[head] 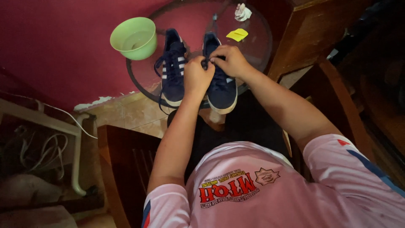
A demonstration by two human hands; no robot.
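Right now I have both hands on the laces of the right-hand navy sneaker (222,86), which stands on the round glass tabletop (257,46) just beside its mate, the left-hand navy sneaker (173,69) with white side stripes. My left hand (197,77) is closed, fingers pinched on a dark lace end near the top eyelets; my right hand (230,60) is curled shut on the lace next to it, the two hands touching. Loose laces from the left-hand sneaker trail over the tabletop edge. A pale green plastic bowl (134,37) sits at the rim to the left, tilted, and a yellow scrap (237,34) and a crumpled white paper (242,12) lie farther back. I judge the risks are small but real: a hard tug could slide the sneaker on smooth glass toward the edge, and an elbow swing could knock the bowl off its perch.
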